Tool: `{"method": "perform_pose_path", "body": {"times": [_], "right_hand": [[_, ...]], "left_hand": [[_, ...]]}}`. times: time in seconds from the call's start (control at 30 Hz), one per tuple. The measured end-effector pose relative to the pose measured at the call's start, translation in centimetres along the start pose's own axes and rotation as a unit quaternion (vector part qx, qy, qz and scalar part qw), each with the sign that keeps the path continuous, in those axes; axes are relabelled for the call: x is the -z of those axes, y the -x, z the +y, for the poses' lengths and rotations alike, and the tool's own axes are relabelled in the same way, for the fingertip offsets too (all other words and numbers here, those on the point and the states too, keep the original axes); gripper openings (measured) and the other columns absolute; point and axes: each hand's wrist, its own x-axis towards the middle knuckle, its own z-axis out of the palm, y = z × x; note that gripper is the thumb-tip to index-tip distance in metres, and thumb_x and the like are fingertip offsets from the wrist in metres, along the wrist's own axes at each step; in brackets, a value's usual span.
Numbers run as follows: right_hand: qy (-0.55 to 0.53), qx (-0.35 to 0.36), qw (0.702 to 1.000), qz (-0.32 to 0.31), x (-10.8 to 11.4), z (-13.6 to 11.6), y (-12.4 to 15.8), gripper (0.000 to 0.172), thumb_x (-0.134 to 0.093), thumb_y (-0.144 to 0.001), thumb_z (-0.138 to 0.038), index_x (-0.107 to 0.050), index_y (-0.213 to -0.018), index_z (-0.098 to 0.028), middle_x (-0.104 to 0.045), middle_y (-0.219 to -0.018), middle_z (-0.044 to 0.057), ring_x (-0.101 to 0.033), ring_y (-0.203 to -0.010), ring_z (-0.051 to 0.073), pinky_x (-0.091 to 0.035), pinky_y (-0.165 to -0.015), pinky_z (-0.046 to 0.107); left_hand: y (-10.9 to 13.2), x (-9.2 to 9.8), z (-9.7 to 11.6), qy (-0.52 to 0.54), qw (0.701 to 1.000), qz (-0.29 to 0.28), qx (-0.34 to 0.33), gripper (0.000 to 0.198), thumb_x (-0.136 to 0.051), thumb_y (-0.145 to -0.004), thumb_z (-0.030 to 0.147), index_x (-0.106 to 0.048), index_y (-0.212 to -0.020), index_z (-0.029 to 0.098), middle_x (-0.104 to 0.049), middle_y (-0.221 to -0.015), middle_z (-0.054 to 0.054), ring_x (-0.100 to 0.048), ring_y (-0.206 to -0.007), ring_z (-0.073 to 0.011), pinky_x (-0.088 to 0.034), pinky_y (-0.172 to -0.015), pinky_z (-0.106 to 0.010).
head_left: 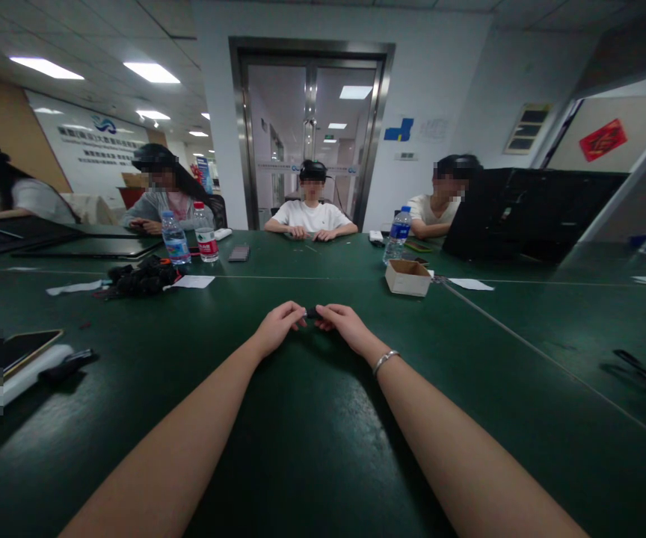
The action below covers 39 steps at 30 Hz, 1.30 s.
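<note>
Over the green table, my left hand (279,329) and my right hand (348,325) meet fingertip to fingertip. Between them is a small black object (312,312) with a lighter, metallic-looking end toward the left; its exact kind is too small to make out. The right thumb and fingers pinch its dark body. My left fingers are closed at the lighter end, partly hiding it. A silver bracelet (384,362) circles my right wrist.
The green table (312,448) carries a small open box (408,278), a bundle of black cables (146,276), a blue-capped bottle (176,239), a red-capped bottle (205,233) and another bottle (398,235). A phone (25,347) lies left. Several people sit opposite; a large black monitor (525,213) stands right.
</note>
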Motion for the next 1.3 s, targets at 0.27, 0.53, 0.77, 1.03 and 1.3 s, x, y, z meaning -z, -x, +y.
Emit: {"method": "perform_pose_path", "body": {"times": [0.27,0.53,0.77,1.03,1.3], "right_hand": [[0.01,-0.009,1.0,-0.001,0.0,-0.3,0.1,0.041,-0.065,-0.069,-0.056,-0.063,-0.075,-0.014,-0.06,-0.069,0.001,-0.052,-0.064,0.012,-0.04,-0.066,0.027],[0.126,0.036,0.991,-0.007,-0.6,0.0,0.4,0.029,-0.066,-0.072,-0.043,-0.06,-0.083,-0.017,-0.058,-0.072,-0.001,-0.05,-0.065,0.012,-0.04,-0.063,0.026],[0.487,0.137,0.862,-0.03,-2.3,-2.2,2.2,0.017,-0.054,-0.085,-0.036,-0.059,-0.089,-0.02,-0.065,-0.091,0.007,-0.056,-0.082,0.018,-0.038,-0.071,0.028],[0.622,0.116,0.774,0.025,-2.3,-3.3,3.8,0.022,-0.044,-0.091,-0.036,-0.054,-0.106,-0.022,-0.066,-0.097,0.01,-0.058,-0.088,0.023,-0.035,-0.076,0.034],[0.671,0.013,0.738,0.071,8.0,-2.8,6.8,0.024,-0.041,-0.092,-0.029,-0.061,-0.09,-0.016,-0.064,-0.096,0.012,-0.059,-0.09,0.022,-0.039,-0.078,0.033]], "left_hand": [[0.0,0.0,-0.1,-0.017,1.0,-0.005,-0.02,0.029,-0.049,-0.081,0.045,-0.059,-0.08,0.017,-0.064,-0.077,-0.002,-0.056,-0.073,-0.0147,-0.044,-0.071,-0.028],[-0.2,0.1,-0.9,-0.146,0.988,0.002,-0.039,0.041,-0.04,-0.085,0.054,-0.063,-0.082,0.02,-0.063,-0.083,-0.003,-0.056,-0.082,-0.0182,-0.042,-0.078,-0.032],[0.1,-0.3,-0.9,-0.315,0.946,-0.014,-0.073,0.044,-0.033,-0.088,0.052,-0.069,-0.09,0.025,-0.059,-0.105,-0.006,-0.046,-0.101,-0.0236,-0.033,-0.096,-0.039],[2.1,-0.7,1.0,-0.453,0.891,0.04,0.003,0.055,-0.026,-0.087,0.058,-0.052,-0.12,0.024,-0.052,-0.123,-0.014,-0.042,-0.115,-0.0331,-0.03,-0.095,-0.051],[9.0,14.2,-0.6,-0.661,0.725,0.135,0.139,0.054,-0.036,-0.082,0.045,-0.055,-0.123,0.015,-0.052,-0.127,-0.022,-0.04,-0.12,-0.0422,-0.029,-0.094,-0.06]]}}
